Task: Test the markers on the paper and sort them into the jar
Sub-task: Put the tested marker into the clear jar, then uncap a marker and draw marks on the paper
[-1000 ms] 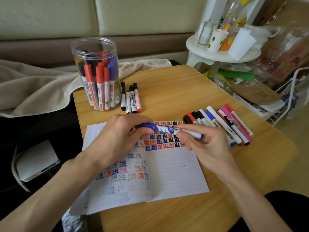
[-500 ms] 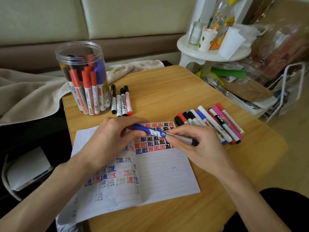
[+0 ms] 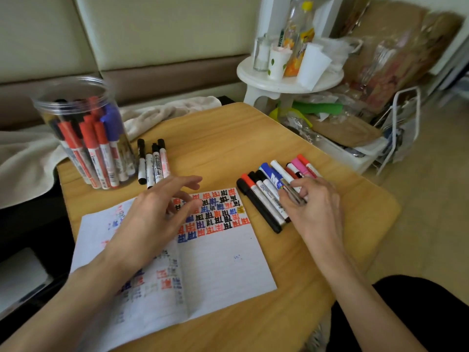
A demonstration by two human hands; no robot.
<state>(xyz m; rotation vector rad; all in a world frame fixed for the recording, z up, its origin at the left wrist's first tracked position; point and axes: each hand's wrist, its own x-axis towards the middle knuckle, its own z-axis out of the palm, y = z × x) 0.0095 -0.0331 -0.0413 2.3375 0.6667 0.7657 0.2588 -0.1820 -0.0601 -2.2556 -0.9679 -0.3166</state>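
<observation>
right hand (image 3: 314,207) over half-hidden markers (image 3: 264,199)

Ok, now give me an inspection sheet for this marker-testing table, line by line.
Surface: light wooden table, rounded corners.
Job's things: clear plastic jar upright, holding red, black and blue markers; lined white paper partly filled with test marks; row of mixed markers right of it; four markers beside the jar.
Clutter: beige cloth behind the table.
Grippers: left hand hovers over the paper, holding nothing; right hand pinching a blue-capped marker in the row.
Cables: nothing seen.
Surroundings: white round stool carrying cups and a bottle; cushioned sofa; white wire rack on the floor.
</observation>
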